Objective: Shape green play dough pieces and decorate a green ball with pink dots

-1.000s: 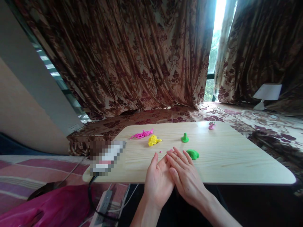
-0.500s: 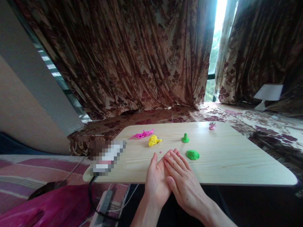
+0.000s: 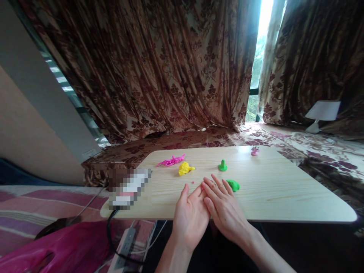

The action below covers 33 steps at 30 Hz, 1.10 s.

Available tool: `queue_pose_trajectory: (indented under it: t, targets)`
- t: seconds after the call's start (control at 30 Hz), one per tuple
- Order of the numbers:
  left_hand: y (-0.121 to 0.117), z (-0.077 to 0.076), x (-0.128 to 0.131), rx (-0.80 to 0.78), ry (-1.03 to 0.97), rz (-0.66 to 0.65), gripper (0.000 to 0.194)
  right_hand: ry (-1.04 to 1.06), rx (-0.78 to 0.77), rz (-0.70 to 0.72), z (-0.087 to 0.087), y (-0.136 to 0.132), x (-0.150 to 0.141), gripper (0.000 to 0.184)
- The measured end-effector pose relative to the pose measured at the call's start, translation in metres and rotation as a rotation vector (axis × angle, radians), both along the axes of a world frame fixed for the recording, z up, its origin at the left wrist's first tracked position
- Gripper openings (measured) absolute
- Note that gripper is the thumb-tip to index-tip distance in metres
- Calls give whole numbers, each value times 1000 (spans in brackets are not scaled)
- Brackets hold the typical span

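My left hand is palm up with its fingers stretched forward and the thumb standing apart. Across its fingers lies my right hand, palm down, its fingers straight and slightly spread. At the edge between the two hands a tiny pink spot shows, perhaps modelling clay; whatever else is between the palms is hidden. Just beyond the right fingertips sits a flattened green clay lump, partly covered by the hand. A pink crumb rests on the table in front of the left hand.
On the pale wooden table stand a green clay cone, a yellow clay lump, a tangle of pink clay strands and a small pink figure. A blurred-out object with a black cable is at the left edge.
My right hand has slid slightly to the right across the left fingers, and now covers part of the green lump. The pink spot between the hands has come into sight.
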<state>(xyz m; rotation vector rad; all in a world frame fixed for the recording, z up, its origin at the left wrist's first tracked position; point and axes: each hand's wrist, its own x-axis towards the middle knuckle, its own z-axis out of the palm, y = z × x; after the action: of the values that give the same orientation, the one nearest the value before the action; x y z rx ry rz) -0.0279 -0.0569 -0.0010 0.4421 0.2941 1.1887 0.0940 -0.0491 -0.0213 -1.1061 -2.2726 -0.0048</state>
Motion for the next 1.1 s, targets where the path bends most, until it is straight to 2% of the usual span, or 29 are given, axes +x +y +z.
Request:
queue_pose_trajectory:
  t: [0.17,0.37,0.47,0.57,0.73,0.93,1.0,1.1]
  targets:
    - [4,-2,-7,-54,6,44,43,-29,6,75,2,1,-2,42]
    - [14,-15,-28,-87,-6,129,39,33,28,-6,6,20,-6,35]
    - [28,-17,-47,-77,159,254,44,48,36,-17,6,36,0,34]
    - [52,-19,-64,-116,396,420,46,1,-43,-56,7,54,4,33]
    - [81,-27,-72,-153,524,471,42,-105,-156,-75,6,85,-3,29]
    - [87,-25,-65,-87,636,483,38,-156,-223,-111,-1,101,-20,17]
    - [87,-24,-65,-60,678,513,38,-135,-226,-119,-1,98,-19,18]
    - [80,-24,-66,2,746,628,29,-51,-199,-122,3,84,-12,20]
